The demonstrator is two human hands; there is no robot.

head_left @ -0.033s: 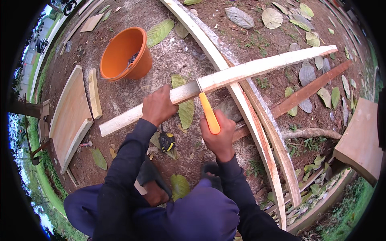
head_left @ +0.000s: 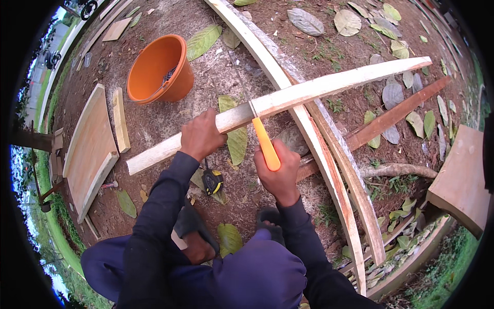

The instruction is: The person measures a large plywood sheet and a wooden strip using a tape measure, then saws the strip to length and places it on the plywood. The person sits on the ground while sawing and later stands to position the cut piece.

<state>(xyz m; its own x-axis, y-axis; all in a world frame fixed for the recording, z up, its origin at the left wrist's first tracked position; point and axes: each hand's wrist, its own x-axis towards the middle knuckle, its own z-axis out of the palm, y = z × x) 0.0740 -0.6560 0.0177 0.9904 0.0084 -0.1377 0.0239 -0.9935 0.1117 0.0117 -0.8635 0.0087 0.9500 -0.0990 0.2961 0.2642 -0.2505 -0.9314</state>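
My right hand [head_left: 280, 172] is wrapped round the orange handle of a handsaw [head_left: 265, 141]. Its thin blade lies across a pale wooden beam [head_left: 339, 86] and sticks out beyond the far side. To the left of the blade, my left hand [head_left: 203, 136] grips the same beam from above. That beam rests across two long timbers [head_left: 275, 72] running from the far middle to the near right. Just below my left hand, a black and yellow tape measure [head_left: 212, 181] lies on the ground.
An orange bucket [head_left: 159, 72] with dark small items inside stands at the far left. Left of it lie a wide board [head_left: 92, 154] and a short wood strip [head_left: 121, 121]. A reddish plank [head_left: 396, 110] and a wooden block [head_left: 460, 180] are at the right. Large leaves litter the soil.
The saw and my right hand have shifted very slightly up and left, and more of the blade shows beyond the beam. My left hand stays on the beam.
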